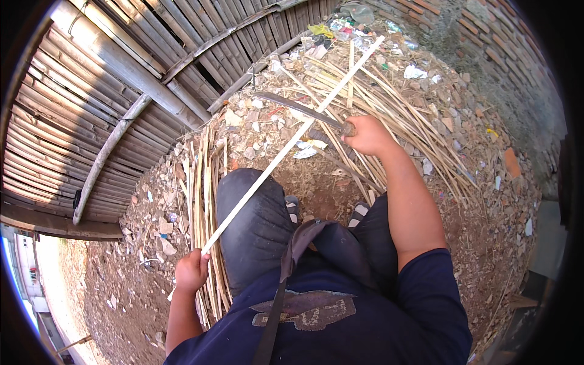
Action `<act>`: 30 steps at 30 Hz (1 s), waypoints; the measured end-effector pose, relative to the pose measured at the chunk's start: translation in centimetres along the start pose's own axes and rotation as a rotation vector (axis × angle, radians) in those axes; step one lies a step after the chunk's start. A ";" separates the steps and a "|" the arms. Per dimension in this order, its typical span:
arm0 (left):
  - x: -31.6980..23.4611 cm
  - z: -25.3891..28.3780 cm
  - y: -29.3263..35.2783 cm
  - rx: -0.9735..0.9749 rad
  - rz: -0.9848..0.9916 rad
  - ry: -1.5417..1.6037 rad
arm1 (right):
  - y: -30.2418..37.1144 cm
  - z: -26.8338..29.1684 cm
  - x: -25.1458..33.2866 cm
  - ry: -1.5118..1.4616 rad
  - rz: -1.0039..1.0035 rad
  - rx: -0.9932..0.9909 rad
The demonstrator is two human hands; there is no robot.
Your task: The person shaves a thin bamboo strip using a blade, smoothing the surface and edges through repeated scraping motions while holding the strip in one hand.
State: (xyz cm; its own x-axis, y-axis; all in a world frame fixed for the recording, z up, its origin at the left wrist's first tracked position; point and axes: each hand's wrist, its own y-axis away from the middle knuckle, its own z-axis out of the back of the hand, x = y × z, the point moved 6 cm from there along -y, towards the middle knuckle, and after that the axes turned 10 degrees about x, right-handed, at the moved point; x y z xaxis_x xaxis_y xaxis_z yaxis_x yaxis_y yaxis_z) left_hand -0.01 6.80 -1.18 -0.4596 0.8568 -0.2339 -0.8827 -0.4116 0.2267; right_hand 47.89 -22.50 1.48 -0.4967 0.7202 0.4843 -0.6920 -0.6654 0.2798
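My left hand (191, 271) is closed round the near end of a long pale bamboo strip (261, 178). The strip slants across my bent left knee, up and to the right, toward the far rubble. In my right hand (368, 135) is the handle of a machete (298, 108), its dark blade pointing left. The blade crosses the strip beyond my knees; whether its edge bites into the strip I cannot tell. A bundle of split bamboo strips (204, 207) lies along my left side. More loose strips (395, 103) are spread on the ground beyond my right hand.
A bamboo-slat wall (79, 121) with thick poles stands at the left. A brick wall (505, 61) rises at the far right. Stones and litter cover the dirt ground (480, 243), with a white scrap (415, 72) and a brick piece (512, 162) among them.
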 end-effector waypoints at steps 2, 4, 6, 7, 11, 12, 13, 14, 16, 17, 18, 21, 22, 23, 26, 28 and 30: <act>0.1 0.2 0.1 -0.004 -0.002 0.024 | 1.0 0.3 2.5 0.039 0.005 0.083; 0.1 0.2 0.2 -0.019 -0.013 0.029 | 1.2 -0.1 3.3 0.073 0.011 0.169; 0.2 0.1 0.2 -0.033 -0.029 0.030 | 1.0 0.3 2.7 0.127 0.022 0.092; 0.4 0.0 0.2 -0.030 -0.025 0.026 | 0.0 -0.2 0.3 0.080 -0.040 0.012; -0.4 0.7 0.1 0.005 0.033 0.033 | 0.7 1.8 -1.9 -0.038 -0.164 -0.086; -0.2 0.6 0.1 0.006 0.034 0.035 | 0.5 1.7 -1.9 -0.037 -0.165 -0.084; 0.0 0.5 0.1 0.008 0.040 0.047 | 0.2 1.8 -1.9 -0.097 -0.130 -0.084; 0.0 0.5 0.2 0.017 0.041 0.052 | 0.3 1.6 -2.2 -0.166 -0.103 -0.085; 0.4 -0.1 0.2 -0.005 0.014 0.075 | -0.5 0.9 -3.1 -0.243 -0.053 -0.101; 0.4 0.0 0.1 -0.040 -0.007 0.102 | -0.6 1.1 -2.4 -0.313 0.011 -0.121; 0.3 0.0 0.2 -0.037 -0.010 0.097 | -0.4 1.0 -2.1 -0.318 0.008 -0.123; -0.1 0.2 0.3 -0.066 0.009 0.136 | 0.1 0.3 -0.7 -0.735 0.073 -0.021; -0.1 0.2 0.3 -0.064 0.007 0.132 | 0.0 0.4 -0.5 -0.793 0.071 -0.037; 0.1 0.0 0.3 -0.050 0.016 0.147 | 0.0 0.3 -0.5 -0.852 0.069 -0.053; 0.0 -0.3 0.7 -0.016 0.030 0.187 | -0.3 0.3 -1.1 -0.885 0.061 -0.082; 0.2 -0.7 1.1 -0.015 0.017 0.207 | -0.5 0.3 -1.6 -0.913 0.092 -0.128; 0.1 -0.9 1.4 -0.023 0.012 0.221 | -0.7 0.2 -2.0 -0.955 0.082 -0.072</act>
State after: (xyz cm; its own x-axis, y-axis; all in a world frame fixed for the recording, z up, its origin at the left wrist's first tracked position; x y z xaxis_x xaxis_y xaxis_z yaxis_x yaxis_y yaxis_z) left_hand -1.38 6.02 -1.71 -0.4784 0.7639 -0.4331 -0.8777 -0.4309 0.2095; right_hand 49.44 -23.53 0.45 0.0693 0.1869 0.9799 -0.7206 -0.6699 0.1787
